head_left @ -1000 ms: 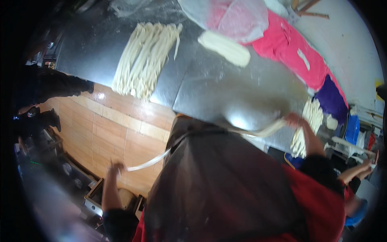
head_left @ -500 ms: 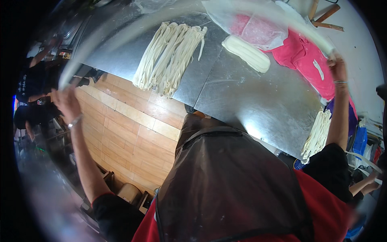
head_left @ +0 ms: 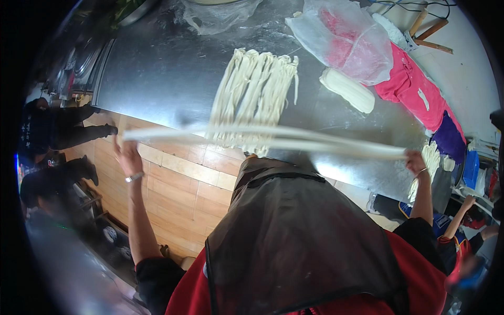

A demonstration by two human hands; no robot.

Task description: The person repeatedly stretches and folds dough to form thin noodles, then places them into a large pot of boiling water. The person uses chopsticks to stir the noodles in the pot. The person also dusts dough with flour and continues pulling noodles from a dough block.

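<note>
Long pale dough strands (head_left: pixel 184 135) stretch across in front of me, blurred by motion, doubled toward the right. My left hand (head_left: pixel 128 157) grips their left end, out past the table's edge over the floor. Their other end is held in the closed fingers of my right hand (head_left: pixel 416 161). Under and behind the strands, a row of thick hand-pulled noodles (head_left: pixel 254 89) lies on the metal table (head_left: pixel 157 68), its near ends at the edge. A smooth pale dough slab (head_left: pixel 347 90) rests farther right. Beside my right hand lies another bundle of noodles (head_left: pixel 431 157).
Clear plastic sheeting (head_left: pixel 346 42) and a pink cloth (head_left: pixel 407 79) cover something at the back right, with a purple cloth (head_left: pixel 449 137) nearby. Another plastic bag (head_left: pixel 220 18) lies at the far edge. People stand at the left (head_left: pixel 68 126) and lower right (head_left: pixel 464 226).
Both hands have come down and inward. The dough strands, arched high over the table before, now run nearly straight and low across it. My view has shifted too.
</note>
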